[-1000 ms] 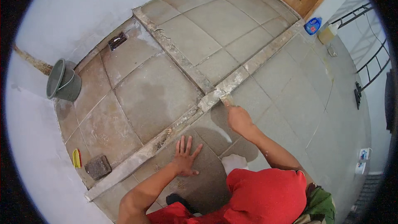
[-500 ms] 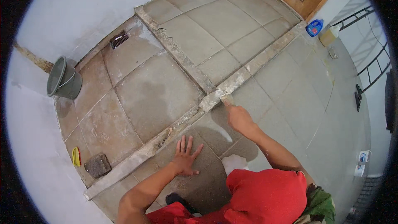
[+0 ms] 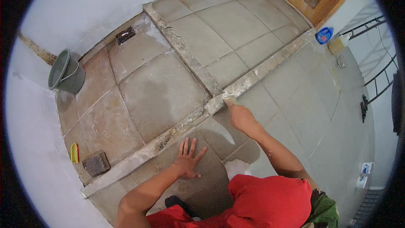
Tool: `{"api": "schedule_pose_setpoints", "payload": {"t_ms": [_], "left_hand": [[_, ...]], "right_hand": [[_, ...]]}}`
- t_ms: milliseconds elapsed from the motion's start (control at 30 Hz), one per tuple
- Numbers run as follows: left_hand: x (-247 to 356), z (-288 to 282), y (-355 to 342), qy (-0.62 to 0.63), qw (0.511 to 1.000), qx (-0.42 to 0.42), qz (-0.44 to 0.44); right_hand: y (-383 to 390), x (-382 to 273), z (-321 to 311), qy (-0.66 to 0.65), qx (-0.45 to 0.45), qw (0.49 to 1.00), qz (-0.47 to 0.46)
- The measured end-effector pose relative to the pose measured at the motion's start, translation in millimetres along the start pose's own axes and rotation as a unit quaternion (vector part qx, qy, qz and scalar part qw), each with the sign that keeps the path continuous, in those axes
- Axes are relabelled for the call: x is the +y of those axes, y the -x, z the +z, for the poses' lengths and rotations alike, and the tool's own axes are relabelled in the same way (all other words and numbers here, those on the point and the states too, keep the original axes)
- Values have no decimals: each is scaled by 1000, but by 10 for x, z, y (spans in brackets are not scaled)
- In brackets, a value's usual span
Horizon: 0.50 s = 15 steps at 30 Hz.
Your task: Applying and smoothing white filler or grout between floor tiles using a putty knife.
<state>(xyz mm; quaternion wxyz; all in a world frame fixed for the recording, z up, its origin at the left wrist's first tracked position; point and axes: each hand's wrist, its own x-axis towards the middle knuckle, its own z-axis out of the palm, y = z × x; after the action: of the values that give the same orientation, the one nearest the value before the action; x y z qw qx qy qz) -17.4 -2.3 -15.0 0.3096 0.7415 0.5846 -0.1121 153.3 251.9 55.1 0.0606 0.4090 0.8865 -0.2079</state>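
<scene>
My right hand [image 3: 244, 120] is closed around a small pale tool [image 3: 229, 99]; its exact kind is mostly hidden by the fingers. Its end touches the whitish, rough part of the low raised curb [image 3: 240, 84], close to where a second curb [image 3: 185, 55] branches off. Flat on the grey floor tile, just on the near side of the long curb, lies my left hand [image 3: 188, 161], fingers spread and holding nothing.
Beyond the curb at left are a stone-like block [image 3: 96, 164], a yellow brush [image 3: 75, 153] with red bristles, a grey bucket [image 3: 66, 74] and a floor drain [image 3: 125, 36]. A blue bottle [image 3: 324, 36] and yellowish jug [image 3: 337, 45] stand by the door; a black ladder [image 3: 377, 82] leans right.
The view has shifted slightly. My right hand stays at the curb junction with the tool, with only a very small movement. My left hand remains flat on the tile.
</scene>
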Motion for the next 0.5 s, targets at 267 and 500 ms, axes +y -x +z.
{"api": "schedule_pose_setpoints", "payload": {"t_ms": [267, 500], "left_hand": [[82, -237, 40, -7, 999, -35, -12], [52, -129, 26, -11, 1000, -20, -7]], "right_hand": [[-28, -10, -23, 15, 7, 1000, 21], [-52, 8, 59, 32, 18, 999, 13]]}}
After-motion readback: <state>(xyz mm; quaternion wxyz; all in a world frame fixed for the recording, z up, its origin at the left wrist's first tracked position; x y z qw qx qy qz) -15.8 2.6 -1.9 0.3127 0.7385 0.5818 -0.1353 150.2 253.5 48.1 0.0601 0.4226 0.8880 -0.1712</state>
